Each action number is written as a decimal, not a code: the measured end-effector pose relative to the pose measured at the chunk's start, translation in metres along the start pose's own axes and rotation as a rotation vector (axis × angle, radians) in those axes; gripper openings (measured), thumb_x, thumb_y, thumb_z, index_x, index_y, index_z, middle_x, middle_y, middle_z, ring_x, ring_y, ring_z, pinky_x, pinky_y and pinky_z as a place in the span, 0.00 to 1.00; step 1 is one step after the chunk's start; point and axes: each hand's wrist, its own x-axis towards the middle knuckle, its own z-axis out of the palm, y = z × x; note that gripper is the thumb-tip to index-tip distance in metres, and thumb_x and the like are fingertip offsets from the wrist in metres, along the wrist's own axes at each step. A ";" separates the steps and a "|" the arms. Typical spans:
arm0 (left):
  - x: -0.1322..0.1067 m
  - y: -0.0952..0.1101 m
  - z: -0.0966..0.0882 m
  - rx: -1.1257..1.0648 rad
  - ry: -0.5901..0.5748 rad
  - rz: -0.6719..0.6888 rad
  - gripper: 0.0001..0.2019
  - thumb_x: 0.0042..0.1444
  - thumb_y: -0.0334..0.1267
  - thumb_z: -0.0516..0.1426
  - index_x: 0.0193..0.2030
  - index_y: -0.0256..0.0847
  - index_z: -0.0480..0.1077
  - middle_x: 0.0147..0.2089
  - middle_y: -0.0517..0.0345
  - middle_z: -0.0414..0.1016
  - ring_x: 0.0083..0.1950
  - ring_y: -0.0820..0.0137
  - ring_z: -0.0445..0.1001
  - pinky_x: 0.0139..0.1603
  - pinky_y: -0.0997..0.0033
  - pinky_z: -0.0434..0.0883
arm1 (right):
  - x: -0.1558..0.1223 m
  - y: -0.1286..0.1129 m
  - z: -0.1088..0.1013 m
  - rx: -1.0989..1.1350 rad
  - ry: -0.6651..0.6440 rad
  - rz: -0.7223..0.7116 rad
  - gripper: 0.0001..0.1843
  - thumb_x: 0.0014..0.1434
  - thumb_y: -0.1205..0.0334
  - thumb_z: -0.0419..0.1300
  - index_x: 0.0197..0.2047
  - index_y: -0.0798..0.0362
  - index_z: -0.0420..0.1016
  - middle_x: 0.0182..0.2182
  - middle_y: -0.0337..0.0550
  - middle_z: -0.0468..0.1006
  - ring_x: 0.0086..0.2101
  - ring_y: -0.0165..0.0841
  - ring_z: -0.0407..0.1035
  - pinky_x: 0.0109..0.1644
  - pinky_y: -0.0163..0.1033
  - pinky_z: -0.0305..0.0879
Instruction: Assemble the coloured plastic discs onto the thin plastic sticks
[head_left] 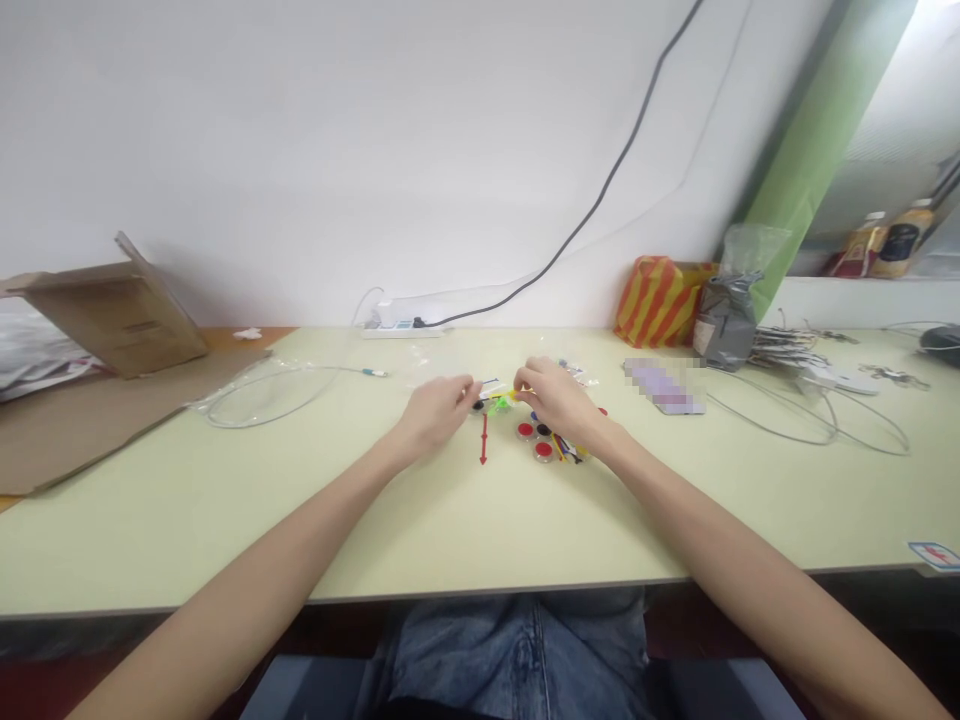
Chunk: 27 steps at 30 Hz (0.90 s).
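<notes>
My left hand (439, 405) and my right hand (553, 395) meet over the middle of the pale green table (450, 520), both pinched on a small assembly of coloured plastic pieces (496, 400) with green, yellow and black parts. A thin red stick (484, 440) lies on the table just below the left hand. Several small round red and black discs (536, 438) with short coloured sticks lie under the right wrist.
A white power strip (401, 325) and a dark cable sit by the wall. A clear plastic bag (262, 390) lies left, cardboard (112, 310) further left. An orange striped bag (660, 300), a grey pouch (726, 320) and white cables (810, 400) are on the right.
</notes>
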 end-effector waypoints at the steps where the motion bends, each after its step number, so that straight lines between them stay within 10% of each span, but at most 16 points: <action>1: 0.000 -0.002 0.001 0.111 -0.019 0.030 0.20 0.66 0.47 0.47 0.25 0.41 0.64 0.22 0.58 0.65 0.25 0.69 0.62 0.28 0.70 0.53 | 0.001 0.006 0.002 -0.024 -0.009 0.013 0.04 0.66 0.70 0.58 0.39 0.54 0.72 0.40 0.48 0.74 0.45 0.39 0.64 0.46 0.40 0.57; 19: -0.010 0.000 -0.002 0.164 -0.385 0.074 0.15 0.48 0.35 0.56 0.16 0.42 0.54 0.17 0.61 0.59 0.19 0.70 0.53 0.25 0.67 0.48 | 0.011 -0.002 -0.004 -0.015 -0.116 0.056 0.13 0.64 0.71 0.55 0.47 0.55 0.79 0.39 0.51 0.80 0.44 0.39 0.69 0.45 0.39 0.58; 27: -0.012 0.006 -0.011 0.160 -0.456 0.078 0.13 0.48 0.35 0.56 0.17 0.43 0.58 0.17 0.61 0.60 0.20 0.70 0.54 0.25 0.66 0.49 | 0.002 0.004 -0.024 0.353 -0.461 0.010 0.06 0.57 0.69 0.60 0.32 0.54 0.79 0.31 0.40 0.80 0.30 0.30 0.69 0.34 0.34 0.59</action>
